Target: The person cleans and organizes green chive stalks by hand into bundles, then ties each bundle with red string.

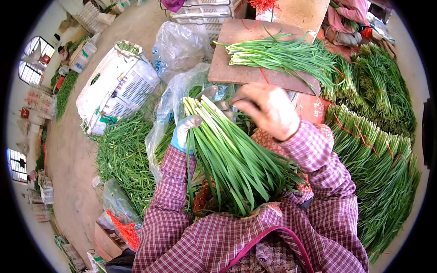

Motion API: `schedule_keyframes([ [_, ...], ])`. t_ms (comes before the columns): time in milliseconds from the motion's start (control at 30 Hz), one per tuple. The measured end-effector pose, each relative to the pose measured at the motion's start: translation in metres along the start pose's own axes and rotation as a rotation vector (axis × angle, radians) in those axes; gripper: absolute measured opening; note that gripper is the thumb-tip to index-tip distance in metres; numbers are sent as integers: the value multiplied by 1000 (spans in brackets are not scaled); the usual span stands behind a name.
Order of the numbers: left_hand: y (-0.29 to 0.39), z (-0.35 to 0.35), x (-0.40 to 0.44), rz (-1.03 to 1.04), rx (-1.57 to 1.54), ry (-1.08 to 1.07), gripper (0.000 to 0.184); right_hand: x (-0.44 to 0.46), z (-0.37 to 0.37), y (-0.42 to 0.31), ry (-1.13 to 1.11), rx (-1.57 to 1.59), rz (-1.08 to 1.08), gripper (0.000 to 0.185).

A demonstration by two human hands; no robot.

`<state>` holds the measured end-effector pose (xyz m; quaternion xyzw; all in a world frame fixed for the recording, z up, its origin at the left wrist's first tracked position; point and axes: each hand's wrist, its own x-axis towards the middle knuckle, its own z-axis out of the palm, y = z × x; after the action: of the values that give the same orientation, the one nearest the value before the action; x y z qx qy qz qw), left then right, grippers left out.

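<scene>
My left hand, in a whitish-blue glove, is closed around a bunch of garlic chives. Their pale cut ends point up and away from me, and the green leaves fan down over my lap. Just right of the pale ends is my right hand, its fingers bent together and slightly blurred. Whatever its fingertips may hold cannot be made out. Beyond both hands, another bundle of chives lies on a brown board, with a red tie under it.
Tied chive bundles are stacked at my right. Loose chives cover the floor at left, beside a white crate and clear plastic bags. Red ties lie low left. Another person's pink sleeve shows at top right.
</scene>
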<state>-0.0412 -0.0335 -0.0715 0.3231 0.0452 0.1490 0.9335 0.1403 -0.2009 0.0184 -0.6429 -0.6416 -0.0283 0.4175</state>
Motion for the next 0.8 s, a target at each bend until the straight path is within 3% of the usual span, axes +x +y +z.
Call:
schedule_keyframes([
  [100, -5, -46, -2, -45, -57, 76, 64, 5, 11, -18, -35, 14, 43, 18],
  [167, -6, -67, -5, -10, -9, 118, 35, 7, 9, -27, -123, -66, 100, 20],
  [267, -5, -37, -2, -8, -6, 157, 27, 6, 15, -27, -86, -139, 60, 19],
  [500, 1, -54, -2, -50, 56, 138, 28, 12, 18, -20, 1, -251, -78, 16],
  [633, -8, -70, 2, -104, 14, 138, 29, 20, 5, -4, 139, -398, -143, 15],
  [700, -13, -82, 4, -137, -11, 135, 30, 23, -6, 10, 146, -503, -18, 16],
  [733, -14, -87, 5, -113, 31, 103, 52, 24, -8, 21, 171, -556, -1, 16],
  [800, -14, -87, 6, -87, 74, 69, 74, 22, -9, 31, 162, -587, 83, 17],
])
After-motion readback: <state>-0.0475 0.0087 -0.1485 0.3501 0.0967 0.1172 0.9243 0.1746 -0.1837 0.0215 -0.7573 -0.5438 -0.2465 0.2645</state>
